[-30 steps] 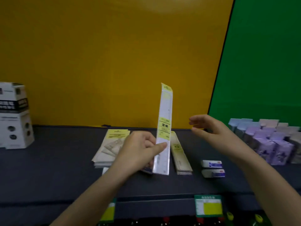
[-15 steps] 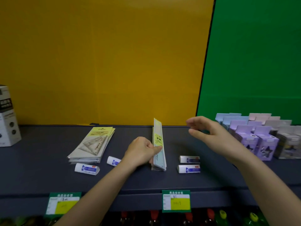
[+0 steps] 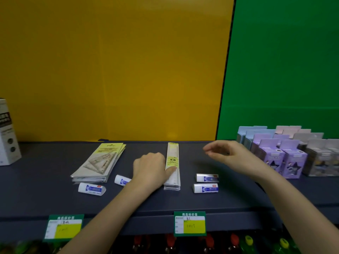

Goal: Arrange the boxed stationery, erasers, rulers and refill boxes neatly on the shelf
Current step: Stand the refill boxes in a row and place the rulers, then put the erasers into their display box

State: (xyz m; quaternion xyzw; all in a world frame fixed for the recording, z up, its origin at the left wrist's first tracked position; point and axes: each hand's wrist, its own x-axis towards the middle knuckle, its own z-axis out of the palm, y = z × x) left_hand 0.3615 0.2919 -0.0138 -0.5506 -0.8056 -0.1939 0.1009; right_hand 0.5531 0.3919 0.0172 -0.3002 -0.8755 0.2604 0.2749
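A stack of clear-packed rulers (image 3: 172, 158) with yellow labels lies flat on the dark shelf (image 3: 44, 182), pointing front to back. My left hand (image 3: 149, 167) sits against the stack's left side, thumb pressed on the top ruler pack. My right hand (image 3: 227, 154) hovers to the right of the stack, fingers loosely curved and holding nothing. Two white-and-blue erasers (image 3: 207, 177) (image 3: 206, 188) lie right of the rulers. Two more erasers (image 3: 91, 188) (image 3: 121, 180) lie to the left, near my left wrist.
A stack of set-square packs (image 3: 100, 162) lies left of centre. Purple and pastel refill boxes (image 3: 275, 156) stand in rows at the right. A white carton (image 3: 7, 136) stands at the far left. Price tags (image 3: 189, 224) (image 3: 63, 228) hang on the shelf's front edge.
My left hand has lowered the ruler pack from upright to flat on top of the ruler stack. My right hand has stayed hovering to the right.
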